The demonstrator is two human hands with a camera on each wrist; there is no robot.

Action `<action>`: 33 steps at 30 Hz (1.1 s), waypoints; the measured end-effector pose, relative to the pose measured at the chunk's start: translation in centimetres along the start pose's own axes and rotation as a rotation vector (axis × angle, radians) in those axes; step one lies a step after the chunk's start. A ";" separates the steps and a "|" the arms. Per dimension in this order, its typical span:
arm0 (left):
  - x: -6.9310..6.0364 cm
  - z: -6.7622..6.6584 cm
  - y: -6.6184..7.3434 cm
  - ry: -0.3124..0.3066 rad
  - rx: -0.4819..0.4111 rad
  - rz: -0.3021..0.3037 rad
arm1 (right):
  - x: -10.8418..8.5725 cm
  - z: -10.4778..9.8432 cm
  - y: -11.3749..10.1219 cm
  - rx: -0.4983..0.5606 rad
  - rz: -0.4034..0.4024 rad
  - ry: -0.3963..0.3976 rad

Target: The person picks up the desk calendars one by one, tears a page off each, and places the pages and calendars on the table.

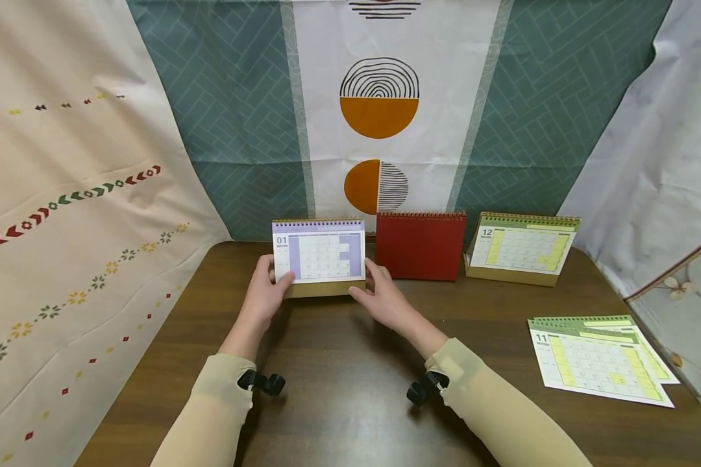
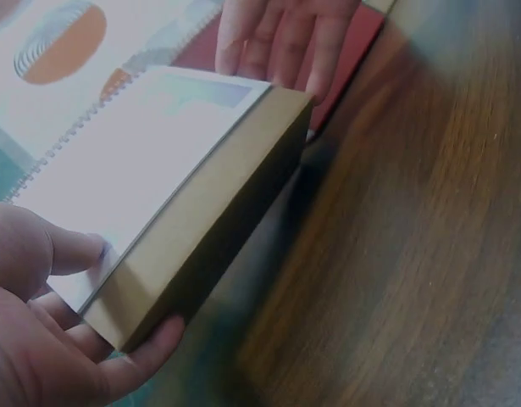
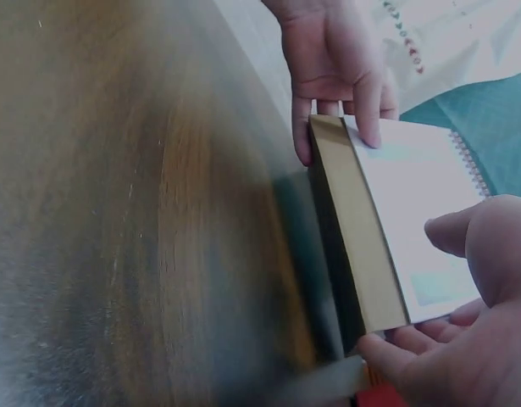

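Note:
A desk calendar (image 1: pixel 325 254) with a purple "01" page and a gold base stands at the back left of the table. My left hand (image 1: pixel 267 292) grips its left end, thumb on the page and fingers behind, as the left wrist view shows. At the other end is my right hand (image 1: pixel 387 299), its fingers fairly straight beside the right edge. In the right wrist view its thumb (image 3: pixel 453 232) lies over the front, seemingly off the page. Whether the calendar's base (image 2: pixel 209 216) rests on the table, I cannot tell.
Right of the purple calendar stands a red desk calendar (image 1: pixel 420 246), then a green one (image 1: pixel 522 250) showing "12". Loose green calendar sheets (image 1: pixel 598 363), the top one "11", lie at the table's right edge. Patterned cloths (image 1: pixel 239 130) hang behind and beside the wooden table (image 1: pixel 339 389).

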State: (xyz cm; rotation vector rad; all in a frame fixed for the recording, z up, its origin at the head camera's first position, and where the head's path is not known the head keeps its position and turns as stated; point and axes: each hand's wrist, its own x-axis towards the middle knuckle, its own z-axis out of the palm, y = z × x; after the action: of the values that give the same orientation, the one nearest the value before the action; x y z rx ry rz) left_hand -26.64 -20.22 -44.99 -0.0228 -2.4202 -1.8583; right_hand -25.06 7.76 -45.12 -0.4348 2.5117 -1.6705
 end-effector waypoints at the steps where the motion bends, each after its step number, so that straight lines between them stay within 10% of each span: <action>1: -0.2 0.0 0.2 -0.005 0.008 0.004 | -0.3 -0.2 -0.1 -0.013 -0.005 -0.002; 33: -3.2 3.1 4.1 -0.183 -0.082 0.060 | -5.4 -4.8 -0.4 -0.117 -0.056 0.092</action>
State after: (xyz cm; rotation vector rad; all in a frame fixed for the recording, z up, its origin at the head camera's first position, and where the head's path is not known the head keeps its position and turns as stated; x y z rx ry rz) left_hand -23.36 -16.04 -42.08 -0.2808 -2.4242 -2.0089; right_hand -20.92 13.47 -43.28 -0.4527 2.6984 -1.6028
